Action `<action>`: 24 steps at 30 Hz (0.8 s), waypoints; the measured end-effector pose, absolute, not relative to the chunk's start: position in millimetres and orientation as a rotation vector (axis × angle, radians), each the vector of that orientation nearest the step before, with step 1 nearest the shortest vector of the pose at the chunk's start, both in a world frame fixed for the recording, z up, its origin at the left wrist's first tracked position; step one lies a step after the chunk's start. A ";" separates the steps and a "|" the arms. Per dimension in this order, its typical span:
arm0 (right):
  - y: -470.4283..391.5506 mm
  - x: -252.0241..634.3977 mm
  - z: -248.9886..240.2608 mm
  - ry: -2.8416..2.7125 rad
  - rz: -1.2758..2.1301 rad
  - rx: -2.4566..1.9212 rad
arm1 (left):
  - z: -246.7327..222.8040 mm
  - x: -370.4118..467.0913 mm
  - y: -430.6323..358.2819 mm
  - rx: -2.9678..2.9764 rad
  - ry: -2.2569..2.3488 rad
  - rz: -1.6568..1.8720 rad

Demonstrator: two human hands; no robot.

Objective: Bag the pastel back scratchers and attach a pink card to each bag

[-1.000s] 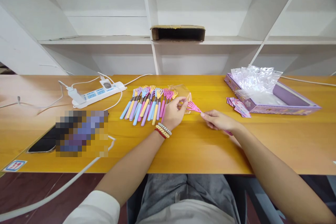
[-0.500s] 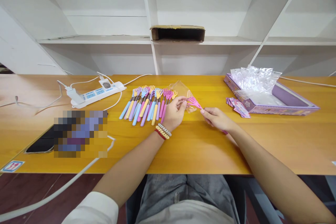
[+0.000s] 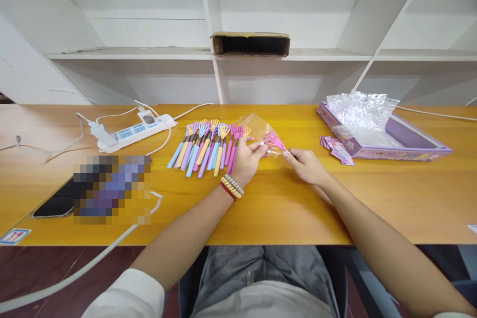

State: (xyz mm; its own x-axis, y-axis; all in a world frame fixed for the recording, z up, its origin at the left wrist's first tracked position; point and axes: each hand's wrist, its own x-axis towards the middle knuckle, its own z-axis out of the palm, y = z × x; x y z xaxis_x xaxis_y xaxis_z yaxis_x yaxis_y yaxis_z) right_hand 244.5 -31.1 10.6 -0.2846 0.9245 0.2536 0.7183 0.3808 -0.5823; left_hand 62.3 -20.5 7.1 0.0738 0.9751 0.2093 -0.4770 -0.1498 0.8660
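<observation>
My right hand (image 3: pixel 306 165) is closed on a pink back scratcher (image 3: pixel 274 140) with a claw-shaped head; its handle is mostly hidden by the fingers. With thumb and fingers, my left hand (image 3: pixel 248 160) pinches a clear plastic bag (image 3: pixel 256 122). The claw head lies against the bag, its prongs seemingly within the film near my left fingertips. Just left of that hand, several back scratchers (image 3: pixel 203 151) in blue, yellow, purple and pink lie in a cluster, heads pointing away from me.
At the right stands a purple box tray (image 3: pixel 402 154) holding a pile of clear bags (image 3: pixel 359 114). Small printed cards (image 3: pixel 341 151) lie beside it. A white power strip (image 3: pixel 137 131) and a phone (image 3: pixel 55 203) are at the left. A cardboard box (image 3: pixel 251 44) sits on the shelf.
The pink claw head has moved slightly left and deeper against the bag, with film now around it. My right hand has followed it a little to the left.
</observation>
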 end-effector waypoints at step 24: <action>-38.2 242.0 11.8 -2.126 0.499 -1.260 | 16.2 51.7 -16.2 1.071 0.648 1.246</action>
